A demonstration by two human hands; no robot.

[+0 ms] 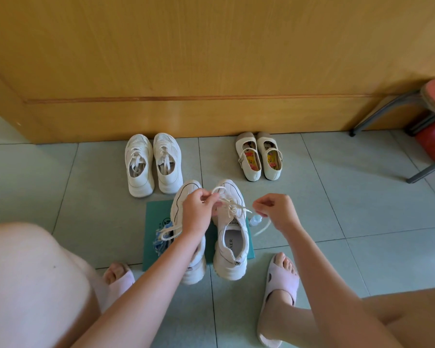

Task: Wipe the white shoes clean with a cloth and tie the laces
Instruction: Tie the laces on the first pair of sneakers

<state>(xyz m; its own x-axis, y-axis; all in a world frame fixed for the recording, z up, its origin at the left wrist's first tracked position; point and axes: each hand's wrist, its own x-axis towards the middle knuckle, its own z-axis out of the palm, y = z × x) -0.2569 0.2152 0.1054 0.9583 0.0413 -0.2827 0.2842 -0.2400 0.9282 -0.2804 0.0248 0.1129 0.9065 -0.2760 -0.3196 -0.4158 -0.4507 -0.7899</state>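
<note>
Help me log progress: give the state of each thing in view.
Left hand, pinching a loop of the lace.
Right hand, pinching that lace's end.
Right-side sneaker, upright, knot half made.
Left-side sneaker, upright, its lacing hanging loose.
Cloth, crumpled beside it.
Far sneakers, upright, side by side.

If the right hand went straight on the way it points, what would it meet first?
Probably the laced front of the nearest sneaker; the right hand pinches the end of its lace. Height above the shoe is unclear.
</note>
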